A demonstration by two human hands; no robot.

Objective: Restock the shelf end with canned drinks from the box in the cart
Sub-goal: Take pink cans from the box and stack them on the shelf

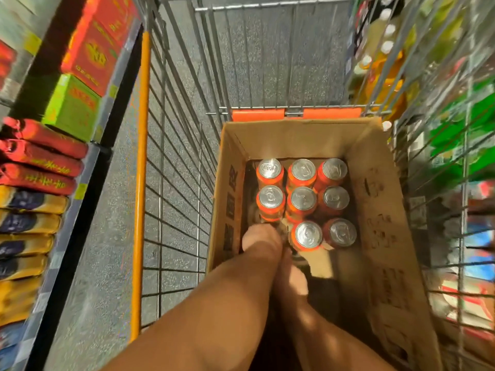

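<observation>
The wire cart (182, 145), with its orange side rail, fills most of the head view. On the person's left, well apart from both hands, stands a shelf (88, 167) of red and green boxes above flat red, yellow and blue packs. On the right, past the cart's mesh, blurred bottles and green packages show.

The open cardboard box (375, 199) sits in the near right part of the cart, its walls rising around both hands. Inside it, just beyond the fingers, stand the orange cans (302, 194) with silver tops (eight can be counted, in three rows, all upright). The nearest row has only two cans, and the bare spot at that row's left end is where the left hand reaches.

Both bare forearms run down into the box side by side, touching or nearly so. The left hand (261, 238) is at the box's left wall, its fingers curled downward beside the near-left can; whether they grip anything cannot be told, since the fingertips are hidden and blurred. The right hand (293, 277) lies lower and nearer, behind the closest can (308, 235), and its fingers are hidden too, so their state cannot be told.
</observation>
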